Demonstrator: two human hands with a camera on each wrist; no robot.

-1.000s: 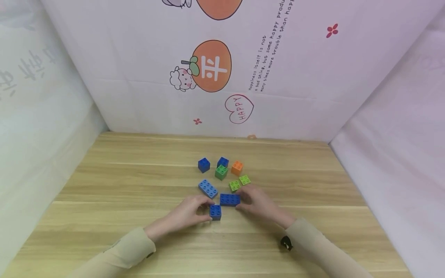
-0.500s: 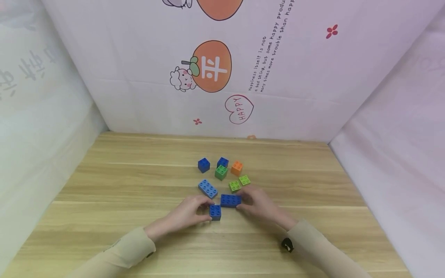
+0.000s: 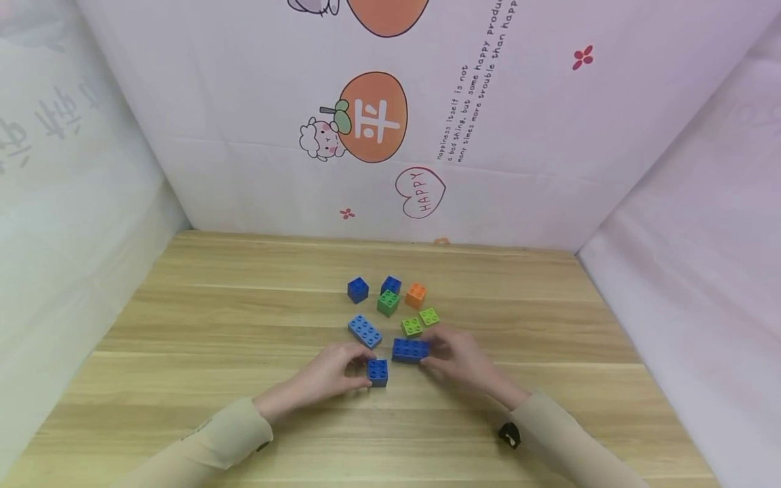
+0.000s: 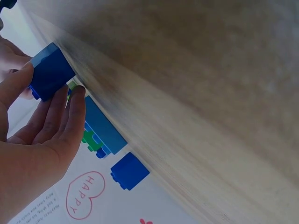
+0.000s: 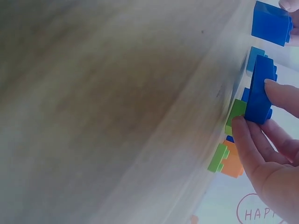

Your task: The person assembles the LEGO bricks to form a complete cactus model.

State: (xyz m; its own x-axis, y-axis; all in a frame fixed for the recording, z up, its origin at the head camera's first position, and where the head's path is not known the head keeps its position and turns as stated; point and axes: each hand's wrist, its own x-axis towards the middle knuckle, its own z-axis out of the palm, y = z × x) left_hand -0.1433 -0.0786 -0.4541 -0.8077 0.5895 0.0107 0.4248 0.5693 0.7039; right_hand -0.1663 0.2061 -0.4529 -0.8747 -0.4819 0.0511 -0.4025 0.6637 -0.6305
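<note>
My left hand (image 3: 337,371) pinches a small square dark blue building block (image 3: 377,373) between thumb and fingers; the left wrist view shows the thumb on one side of this block (image 4: 50,72). To its right, my right hand (image 3: 459,357) grips the end of a long dark blue building block (image 3: 410,350), thumb on the near side and fingers on the far side. A gap separates the two held blocks. Beyond them lie a light blue long block (image 3: 365,331) and two flat lime green blocks (image 3: 411,327), the latter close to my right fingers.
Farther back stand a green block (image 3: 388,302), an orange block (image 3: 416,295) and two dark blue square blocks, one at the left (image 3: 358,289) and one behind the green. White printed cloth (image 3: 268,169) walls the wooden table (image 3: 183,325) at the back and both sides.
My right hand has shifted slightly right with the long dark blue block, widening the gap to the square one. My left hand and the other blocks stay put.
</note>
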